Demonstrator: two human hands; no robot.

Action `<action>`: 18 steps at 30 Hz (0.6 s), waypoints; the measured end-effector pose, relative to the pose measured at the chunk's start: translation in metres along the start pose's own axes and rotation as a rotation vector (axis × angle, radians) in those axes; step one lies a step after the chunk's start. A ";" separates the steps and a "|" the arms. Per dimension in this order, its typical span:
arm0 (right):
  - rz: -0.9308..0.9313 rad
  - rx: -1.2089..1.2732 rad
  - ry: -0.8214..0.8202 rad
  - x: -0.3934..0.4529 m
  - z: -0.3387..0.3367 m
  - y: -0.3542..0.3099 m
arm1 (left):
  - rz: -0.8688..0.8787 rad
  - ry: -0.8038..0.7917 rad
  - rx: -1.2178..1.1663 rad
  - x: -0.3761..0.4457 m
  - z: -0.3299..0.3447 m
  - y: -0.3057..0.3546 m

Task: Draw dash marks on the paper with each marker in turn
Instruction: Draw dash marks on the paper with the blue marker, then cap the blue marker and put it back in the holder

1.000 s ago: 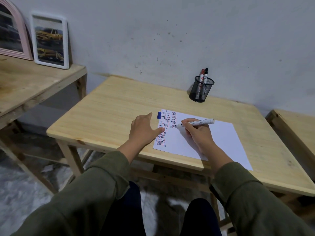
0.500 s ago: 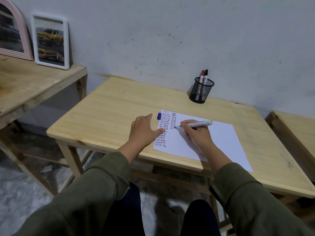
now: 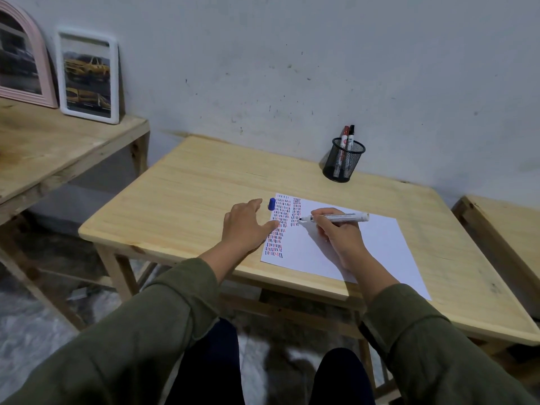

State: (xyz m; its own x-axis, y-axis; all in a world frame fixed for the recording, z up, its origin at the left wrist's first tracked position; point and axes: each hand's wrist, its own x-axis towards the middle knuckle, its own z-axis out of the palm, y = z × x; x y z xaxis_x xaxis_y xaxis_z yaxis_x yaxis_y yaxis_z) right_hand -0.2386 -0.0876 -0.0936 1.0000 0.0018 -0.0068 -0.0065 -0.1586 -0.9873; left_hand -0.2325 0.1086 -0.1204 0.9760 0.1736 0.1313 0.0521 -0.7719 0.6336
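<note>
A white sheet of paper (image 3: 377,247) lies on the wooden table (image 3: 181,197), its left part filled with columns of blue, red and dark dashes. My right hand (image 3: 339,238) grips a white marker (image 3: 339,218), uncapped, tip pointing left onto the second column of dashes. My left hand (image 3: 244,226) rests flat with fingers spread on the table, fingertips pressing the paper's left edge. A blue cap (image 3: 271,203) lies by the paper's top-left corner. A black mesh cup (image 3: 343,160) at the back holds a red and a black marker.
A second wooden table (image 3: 58,150) stands to the left with two framed pictures (image 3: 87,76) leaning on the wall. Another wooden surface (image 3: 508,229) sits at the right. The grey wall runs close behind the table.
My right hand and the marker have shifted slightly down the second column of dashes. My left hand stays in place on the paper's edge.
</note>
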 end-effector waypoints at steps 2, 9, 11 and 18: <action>-0.004 0.036 -0.010 0.002 -0.002 -0.001 | -0.001 0.027 -0.055 0.004 -0.002 0.004; -0.011 0.089 -0.077 0.008 -0.008 -0.010 | 0.042 0.023 0.014 0.020 -0.003 0.022; -0.043 0.107 -0.087 0.012 -0.010 -0.015 | 0.052 0.016 0.026 0.026 0.000 0.024; -0.096 0.145 -0.091 0.025 -0.012 -0.033 | -0.025 0.056 -0.226 0.038 0.006 0.031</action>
State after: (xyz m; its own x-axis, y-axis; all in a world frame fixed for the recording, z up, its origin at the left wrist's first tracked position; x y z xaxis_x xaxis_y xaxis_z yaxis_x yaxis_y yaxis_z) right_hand -0.2133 -0.0943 -0.0596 0.9917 0.1005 0.0805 0.0819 -0.0096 -0.9966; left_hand -0.1928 0.0873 -0.1002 0.9614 0.2297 0.1517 0.0213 -0.6116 0.7909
